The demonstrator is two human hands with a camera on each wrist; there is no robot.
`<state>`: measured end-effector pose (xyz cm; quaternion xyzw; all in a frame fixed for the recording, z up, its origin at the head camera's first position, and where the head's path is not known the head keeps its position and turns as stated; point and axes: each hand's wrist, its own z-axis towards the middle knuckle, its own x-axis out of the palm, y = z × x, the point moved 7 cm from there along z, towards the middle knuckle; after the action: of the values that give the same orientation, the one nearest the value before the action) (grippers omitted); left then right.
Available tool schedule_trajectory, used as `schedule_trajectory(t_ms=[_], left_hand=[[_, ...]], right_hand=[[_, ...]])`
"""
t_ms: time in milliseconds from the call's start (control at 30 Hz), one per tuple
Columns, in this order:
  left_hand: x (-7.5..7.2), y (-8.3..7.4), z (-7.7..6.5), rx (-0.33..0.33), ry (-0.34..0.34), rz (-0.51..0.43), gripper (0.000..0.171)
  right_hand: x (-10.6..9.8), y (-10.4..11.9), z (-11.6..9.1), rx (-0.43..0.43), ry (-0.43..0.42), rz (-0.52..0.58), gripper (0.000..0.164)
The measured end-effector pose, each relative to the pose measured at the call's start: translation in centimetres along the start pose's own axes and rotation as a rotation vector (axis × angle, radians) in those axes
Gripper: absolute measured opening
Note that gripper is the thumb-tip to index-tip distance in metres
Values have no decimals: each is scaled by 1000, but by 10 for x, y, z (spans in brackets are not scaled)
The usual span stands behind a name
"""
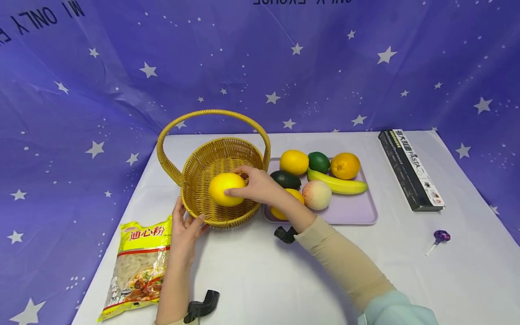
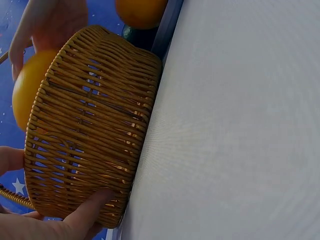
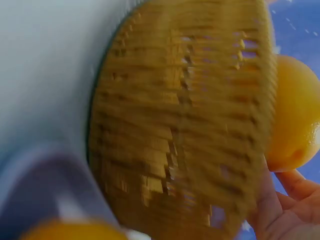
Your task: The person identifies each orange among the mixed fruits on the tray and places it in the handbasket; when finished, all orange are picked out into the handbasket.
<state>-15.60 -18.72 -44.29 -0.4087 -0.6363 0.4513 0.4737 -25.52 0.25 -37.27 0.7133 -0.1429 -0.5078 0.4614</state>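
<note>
The right hand (image 1: 257, 184) pinches a smooth, glossy yellow round fruit (image 1: 225, 189) between thumb and fingers, the thumb on its near side. The fruit is at the mouth of a round golden-brown woven basket (image 1: 221, 224); both wrist views show part of it above the rim, so it is not resting wholly inside. The left hand (image 1: 184, 232) grips the basket low on its near left side, its thumb pressed to the woven wall and its fingers spread around the side. The basket's arched woven handle (image 1: 213, 112) stands up over the opening.

Just right of the basket, a pale purple rectangular tray (image 1: 351, 212) holds more fruit: a yellow oval fruit (image 1: 294, 162), a small dark green fruit (image 1: 318, 161), a round orange (image 1: 345, 166), a curved yellow banana (image 1: 339, 185), a blackish-green oval fruit (image 1: 285, 179), a pale pink-and-cream peach (image 1: 317, 195) and — partly hidden behind the right wrist — an orange-yellow fruit (image 1: 279, 213).

A yellow-and-clear plastic pasta bag (image 1: 140, 266) lies by the left forearm. Well to the right lie a long black-and-white pasta box (image 1: 411, 171) and a purple-wrapped lollipop (image 1: 441, 236) on the white-covered table (image 1: 243, 275).
</note>
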Motion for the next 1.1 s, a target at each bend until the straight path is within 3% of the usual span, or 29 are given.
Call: schedule_trajectory(t_ms=[233,533,900,1100], left_hand=[[1,3,-1,-6,-3,14,86],[1,2,-2,8,2,24,86],[1,3,-2,9,4,35,85],[0,3,-2,1,-6,46,84]], right_hand=[[37,0,19,12,92,-62,71],[56,0,22,56,123,-113,72],[59,1,19,59,138,-223,76],[37,13,12,38,73,-330,79]])
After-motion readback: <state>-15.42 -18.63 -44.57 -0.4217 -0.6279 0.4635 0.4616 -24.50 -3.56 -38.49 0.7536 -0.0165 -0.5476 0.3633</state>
